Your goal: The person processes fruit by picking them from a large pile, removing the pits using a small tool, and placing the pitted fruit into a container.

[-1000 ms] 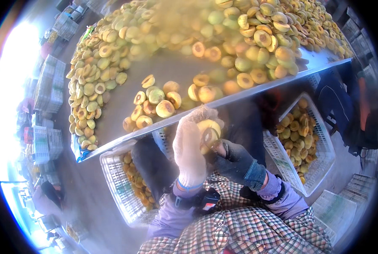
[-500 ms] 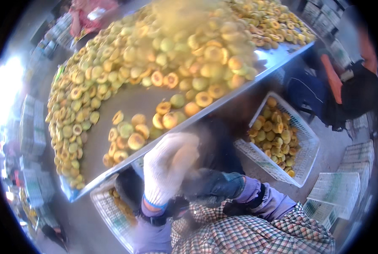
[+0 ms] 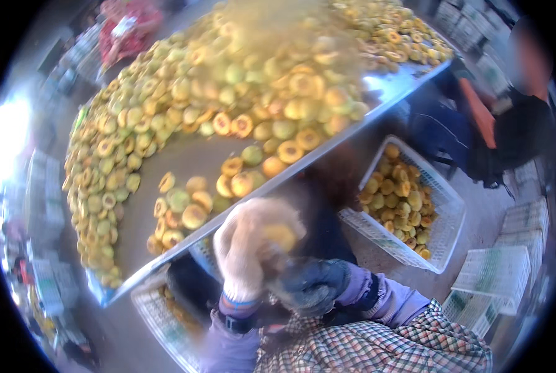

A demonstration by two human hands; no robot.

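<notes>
My left hand [image 3: 244,245], in a white knitted glove, is closed around a yellow peach [image 3: 280,237], blurred and partly covered by the fingers. Close against it, my right hand [image 3: 315,286] wears a dark glove with its fingers curled in. Blur hides what the right fingers hold, if anything. Both hands are in front of my checked apron [image 3: 365,342], just off the near edge of a metal table [image 3: 185,158]. Heaped on that table are many yellow peaches [image 3: 228,93], several showing cut faces with reddish hollows. A small group of peach halves [image 3: 194,214] lies near the edge beside my left hand.
A white plastic basket [image 3: 449,233] holding peach halves stands on the floor at right. Another white basket [image 3: 160,326] is below the table at left. Stacked white crates [image 3: 492,280] line the right side. A person [image 3: 464,124] sits at right; another person [image 3: 125,31] is far left.
My left hand has turned, so the yellow peach in it now shows. My right hand has shifted slightly, still close to the left. The whole view has moved a little.
</notes>
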